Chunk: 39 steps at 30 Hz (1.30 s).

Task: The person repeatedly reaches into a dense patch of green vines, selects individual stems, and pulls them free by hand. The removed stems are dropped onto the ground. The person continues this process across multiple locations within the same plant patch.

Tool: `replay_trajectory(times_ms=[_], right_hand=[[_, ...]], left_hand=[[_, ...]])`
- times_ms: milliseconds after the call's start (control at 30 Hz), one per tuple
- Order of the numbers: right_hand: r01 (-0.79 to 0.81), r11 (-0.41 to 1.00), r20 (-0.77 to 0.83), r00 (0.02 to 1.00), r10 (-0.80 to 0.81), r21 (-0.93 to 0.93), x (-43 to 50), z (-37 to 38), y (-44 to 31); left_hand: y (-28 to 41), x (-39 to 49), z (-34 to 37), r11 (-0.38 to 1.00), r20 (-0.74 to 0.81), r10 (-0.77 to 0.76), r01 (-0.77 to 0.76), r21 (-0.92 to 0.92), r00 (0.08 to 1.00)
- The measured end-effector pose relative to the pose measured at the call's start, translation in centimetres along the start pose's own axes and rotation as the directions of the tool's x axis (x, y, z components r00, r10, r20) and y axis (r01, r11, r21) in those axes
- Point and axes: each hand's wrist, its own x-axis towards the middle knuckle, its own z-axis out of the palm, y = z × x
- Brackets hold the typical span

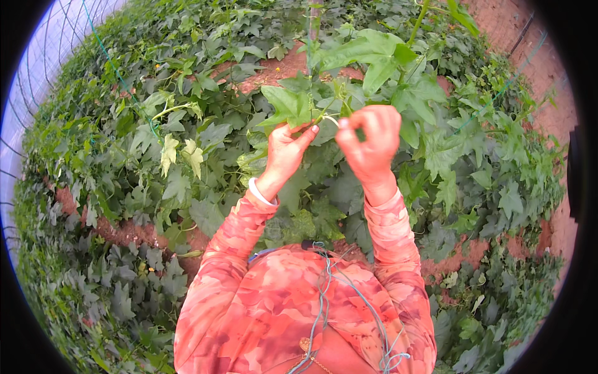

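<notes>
My left hand [288, 152] pinches a green vine stem [321, 117] between thumb and fingers, just below a broad lobed leaf [289, 106]. To its right, my right hand [373, 140] is raised with thumb and fingertips together at the end of a pale side shoot [331, 119]. That hand is slightly blurred. Small curled tendrils and a young tip [343, 93] stand just above both hands. A thin string [309, 61] runs upright behind the stem.
Dense leafy vines [210, 131] surround me, with reddish soil [275, 72] between rows. Green strings [105, 51] slant down at the left and right [504, 91]. A post [315, 21] stands ahead. Loose twine [327, 280] hangs over my chest. Plastic sheeting [51, 51] lines the left edge.
</notes>
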Motion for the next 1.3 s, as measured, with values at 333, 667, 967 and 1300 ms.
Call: replay_trajectory(times_ms=[333, 667, 967, 1300], right_hand=[[-0.629, 0.619, 0.357, 0.777, 0.519, 0.471, 0.4, 1.7, 1.7], [-0.307, 0.326, 0.168, 0.904, 0.392, 0.894, -0.1, 0.1, 0.8], [-0.594, 0.438, 0.375, 0.787, 0.490, 0.674, -0.5, 2.1, 2.1], [-0.473, 0.410, 0.328, 0.867, 0.376, 0.780, -2.2, 1.5, 1.7]], left_hand=[[-0.1, 0.5, -1.1, 0.997, 0.098, 0.037, -0.030, -0.074, 0.994], [-0.3, 1.0, -2.1, 0.995, 0.184, 0.001, 0.018, -0.101, 0.983], [0.0, 0.3, -2.0, 0.993, 0.184, -0.010, 0.031, -0.115, 0.983], [-1.5, -0.4, -4.0, 0.988, -0.030, 0.043, -0.047, -0.147, 0.999]])
